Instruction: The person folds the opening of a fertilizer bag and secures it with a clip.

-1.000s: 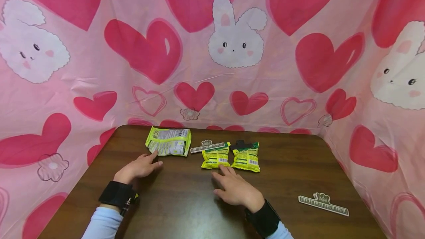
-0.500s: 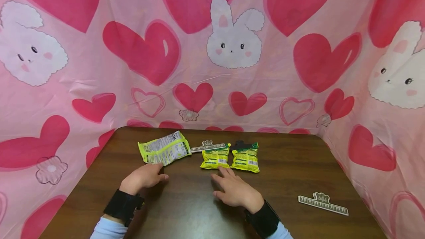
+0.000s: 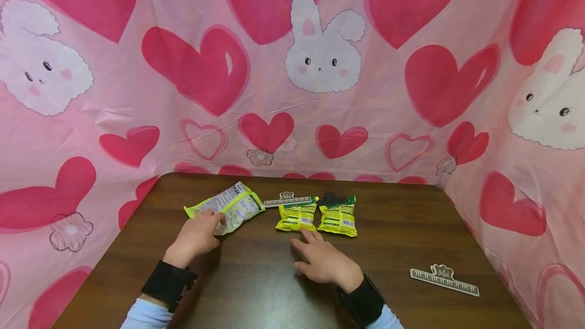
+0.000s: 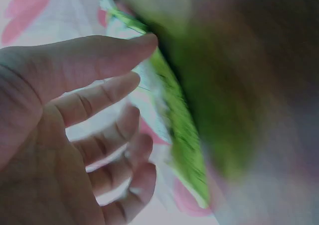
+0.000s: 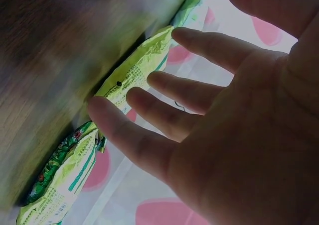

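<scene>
Silver-and-lime packet (image 3: 235, 208) lies on the dark wooden counter (image 3: 269, 278), at about 10 o'clock from the middle of the wood. It sits askew, its length running roughly from 8 to 2 o'clock, with a lime stripe along its printed face. The left hand (image 3: 195, 235) reaches over its near edge, around 7 o'clock on the packet. That hand's grip is loose: in the left wrist view the fingers are relaxed and slightly bent, and the thumb tip meets the lime edge with a gap between it and the fingers, so nothing is pinched. How firmly it presses, I cannot tell.

I judge the packet light and floppy, its glossy film likely slippery and its contents apt to shift. Dragging it flat under the fingertips should be easy; for lifting, the narrow lime edge at 9 o'clock looks the best place to take hold, thumb below and fingers above. Squeezing the middle would probably just crumple it.

At 3 o'clock from it lie the left yellow packet (image 3: 296, 218), with a keyboard-patterned clip (image 3: 287, 200) across its top, and the right yellow packet (image 3: 339, 220), under a black clip (image 3: 333, 199). The right hand (image 3: 326, 260) has its fingers spread, fingertips at the left yellow packet's 6 o'clock edge; contact is uncertain.
</scene>
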A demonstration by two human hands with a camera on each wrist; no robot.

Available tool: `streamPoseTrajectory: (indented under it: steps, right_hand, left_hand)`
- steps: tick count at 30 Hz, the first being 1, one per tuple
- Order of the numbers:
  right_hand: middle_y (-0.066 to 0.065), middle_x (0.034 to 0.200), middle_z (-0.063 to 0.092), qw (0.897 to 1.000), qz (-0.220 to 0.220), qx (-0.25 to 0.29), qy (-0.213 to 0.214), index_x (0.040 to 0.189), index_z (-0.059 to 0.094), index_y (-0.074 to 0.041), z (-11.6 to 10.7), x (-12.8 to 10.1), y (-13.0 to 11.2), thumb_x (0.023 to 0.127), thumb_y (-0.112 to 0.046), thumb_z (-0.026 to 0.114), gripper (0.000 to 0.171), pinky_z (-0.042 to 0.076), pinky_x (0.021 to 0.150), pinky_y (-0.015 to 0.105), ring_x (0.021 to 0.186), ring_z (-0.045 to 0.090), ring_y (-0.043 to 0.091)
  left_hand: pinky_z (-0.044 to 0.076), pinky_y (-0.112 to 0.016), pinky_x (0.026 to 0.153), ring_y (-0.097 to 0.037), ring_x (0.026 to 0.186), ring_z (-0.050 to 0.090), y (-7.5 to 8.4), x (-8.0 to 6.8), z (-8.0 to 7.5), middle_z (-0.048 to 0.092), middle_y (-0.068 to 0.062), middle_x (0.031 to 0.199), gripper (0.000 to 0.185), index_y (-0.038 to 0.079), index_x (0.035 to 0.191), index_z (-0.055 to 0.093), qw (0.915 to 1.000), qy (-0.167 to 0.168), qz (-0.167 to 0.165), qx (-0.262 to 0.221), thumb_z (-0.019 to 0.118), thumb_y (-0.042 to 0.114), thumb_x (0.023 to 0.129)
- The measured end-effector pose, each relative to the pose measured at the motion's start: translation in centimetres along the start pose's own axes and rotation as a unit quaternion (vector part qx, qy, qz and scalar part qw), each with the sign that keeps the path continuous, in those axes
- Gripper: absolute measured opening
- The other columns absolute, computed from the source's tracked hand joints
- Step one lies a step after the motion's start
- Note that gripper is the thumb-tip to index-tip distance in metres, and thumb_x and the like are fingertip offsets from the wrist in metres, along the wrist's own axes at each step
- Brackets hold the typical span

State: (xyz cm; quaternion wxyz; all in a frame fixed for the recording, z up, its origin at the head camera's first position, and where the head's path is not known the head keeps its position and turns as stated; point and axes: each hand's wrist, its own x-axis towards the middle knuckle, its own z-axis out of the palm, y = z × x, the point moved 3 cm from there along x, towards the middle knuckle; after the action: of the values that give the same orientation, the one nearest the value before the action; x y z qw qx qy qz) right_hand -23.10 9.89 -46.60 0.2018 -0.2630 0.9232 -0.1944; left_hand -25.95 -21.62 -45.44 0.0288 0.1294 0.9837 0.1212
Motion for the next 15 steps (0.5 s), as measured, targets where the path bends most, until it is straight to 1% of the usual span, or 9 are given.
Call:
streamPoseTrajectory:
  steps: [2,5,7,9,12,15]
  right_hand:
    - [0.018,0.169,0.03,1.0,0.003,0.001,-0.002,0.157,0.051,-0.014,0.0,0.0,0.0,0.103,-0.036,0.069,0.061,0.027,0.117,0.066,0.155,0.024,0.04]
    - [0.018,0.169,0.03,1.0,0.006,0.001,-0.005,0.157,0.051,-0.014,-0.1,0.0,0.1,0.103,-0.036,0.069,0.061,0.027,0.117,0.065,0.155,0.024,0.04]
    - [0.018,0.169,0.03,1.0,0.007,0.001,-0.006,0.157,0.051,-0.015,-0.2,0.0,0.1,0.103,-0.036,0.069,0.061,0.027,0.117,0.065,0.155,0.024,0.04]
    - [0.018,0.169,0.03,1.0,0.008,0.001,-0.007,0.157,0.051,-0.015,-0.2,0.0,0.1,0.103,-0.037,0.069,0.061,0.027,0.117,0.065,0.155,0.024,0.04]
    - [0.017,0.169,0.03,1.0,0.008,0.003,-0.008,0.157,0.051,-0.015,-0.2,0.0,0.2,0.103,-0.037,0.069,0.061,0.027,0.117,0.065,0.155,0.024,0.04]
    - [0.017,0.169,0.03,1.0,0.009,0.004,-0.01,0.157,0.051,-0.016,-0.2,0.0,0.2,0.103,-0.037,0.069,0.062,0.027,0.117,0.065,0.156,0.023,0.04]
  left_hand:
    - [0.045,-0.059,0.081,-0.041,0.102,0.052,-0.6,-0.2,0.2,0.054,-0.013,0.102,0.042,0.009,0.107,0.067,0.9997,0.01,-0.011,0.022,0.091,0.006,0.073]
    - [0.038,-0.064,0.086,-0.049,0.111,0.045,-1.4,-0.2,0.7,0.05,-0.021,0.111,0.051,0.005,0.118,0.064,0.9987,0.008,-0.031,0.039,0.091,0.005,0.074]
    - [0.037,-0.067,0.089,-0.051,0.116,0.044,-1.7,-0.1,0.8,0.05,-0.026,0.118,0.055,0.002,0.125,0.062,0.9982,0.01,-0.037,0.046,0.088,0.005,0.077]
    - [0.036,-0.068,0.091,-0.052,0.117,0.044,-1.9,-0.1,0.7,0.051,-0.029,0.124,0.054,0.0,0.129,0.062,0.9977,0.015,-0.04,0.052,0.085,0.005,0.081]
    - [0.038,-0.068,0.089,-0.05,0.115,0.047,-1.9,-0.1,0.4,0.055,-0.028,0.121,0.042,0.002,0.127,0.065,0.9977,0.017,-0.042,0.051,0.079,0.004,0.088]
    - [0.042,-0.064,0.085,-0.045,0.106,0.052,-2.0,0.0,0.3,0.06,-0.02,0.106,0.024,0.005,0.115,0.069,0.9978,0.014,-0.036,0.054,0.075,0.005,0.092]
